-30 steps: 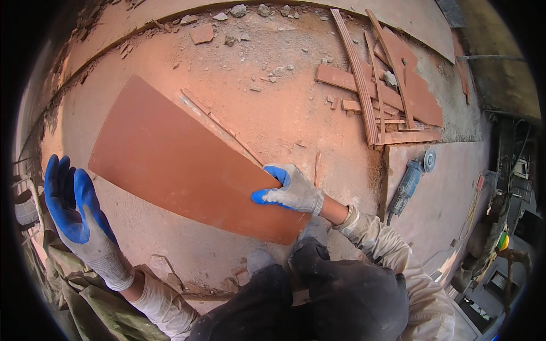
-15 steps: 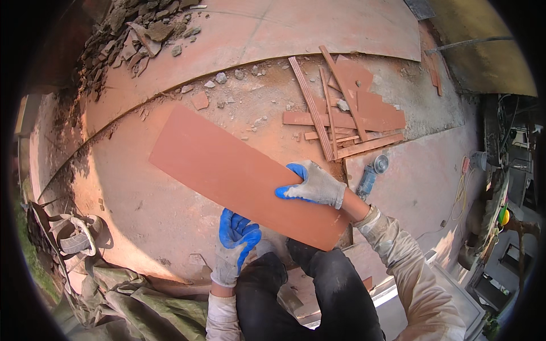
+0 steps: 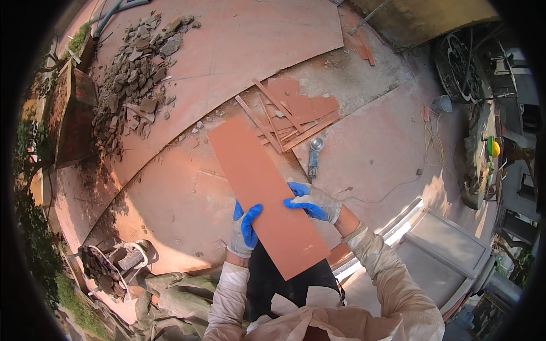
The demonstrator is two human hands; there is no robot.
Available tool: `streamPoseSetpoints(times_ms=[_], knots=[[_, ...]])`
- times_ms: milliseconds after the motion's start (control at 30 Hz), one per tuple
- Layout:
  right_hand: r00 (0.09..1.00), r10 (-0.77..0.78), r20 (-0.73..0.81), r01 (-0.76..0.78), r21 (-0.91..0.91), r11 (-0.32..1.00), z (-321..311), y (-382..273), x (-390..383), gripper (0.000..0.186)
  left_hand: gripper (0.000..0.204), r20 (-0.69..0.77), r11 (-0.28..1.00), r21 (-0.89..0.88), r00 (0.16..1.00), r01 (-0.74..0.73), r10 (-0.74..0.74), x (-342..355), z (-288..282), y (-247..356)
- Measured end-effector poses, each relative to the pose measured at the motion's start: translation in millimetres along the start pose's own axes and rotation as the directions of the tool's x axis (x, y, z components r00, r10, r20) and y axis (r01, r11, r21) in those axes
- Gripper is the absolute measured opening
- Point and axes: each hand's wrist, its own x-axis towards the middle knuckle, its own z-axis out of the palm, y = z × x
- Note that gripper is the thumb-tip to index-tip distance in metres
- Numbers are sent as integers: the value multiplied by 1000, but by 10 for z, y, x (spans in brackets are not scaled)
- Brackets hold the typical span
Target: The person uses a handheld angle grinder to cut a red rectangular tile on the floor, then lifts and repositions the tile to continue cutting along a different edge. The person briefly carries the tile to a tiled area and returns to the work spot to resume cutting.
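A long reddish-brown tile board point(image 3: 261, 187) is held up in front of my body, slanting from upper left to lower right. My left hand point(image 3: 244, 227), in a grey glove with blue palm, is closed on its left edge. My right hand point(image 3: 313, 202), gloved the same way, grips the right edge a little higher, thumb over the face. Beyond the board, an angle grinder point(image 3: 314, 159) lies on the dusty pink ground, and a heap of cut red strips and pieces point(image 3: 301, 111) lies behind it.
Grey rubble point(image 3: 131, 79) is piled at upper left. A loaded wheelbarrow point(image 3: 102, 267) and green tarpaulin point(image 3: 182, 295) are at lower left. A grey bucket point(image 3: 443, 104), yellow cord point(image 3: 438, 139) and yellow hard hat point(image 3: 495, 149) are to the right; a metal frame point(image 3: 443, 244) lies at lower right.
My left hand has moved from apart, fingers spread, onto the board's left edge. The board is swung more lengthwise and nearer my body. The view has shifted to show more ground around.
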Motion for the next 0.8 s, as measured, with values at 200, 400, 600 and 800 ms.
streamPoseSetpoints(times_ms=[200, 400, 600, 800], knots=[[974, -158, -161, 217, 477, 852, -39, 736, -1482, 53, 56, 249, 966, 223, 950, 132, -187, -69, 584, 220], [612, 15, -791, 536, 428, 728, 448, 2078, -2673, 43, 53, 526, 798, 596, 796, -93, -300, -175, 965, 139], [407, 71, -911, 860, 408, 308, 1293, 2920, -2781, 45, 50, 397, 635, 642, 521, 430, -755, -169, 1374, -102], [286, -247, -926, 956, 294, 3, 1890, 2981, -2607, 47, 60, 225, 352, 828, 315, 438, -922, -506, 2000, -936]])
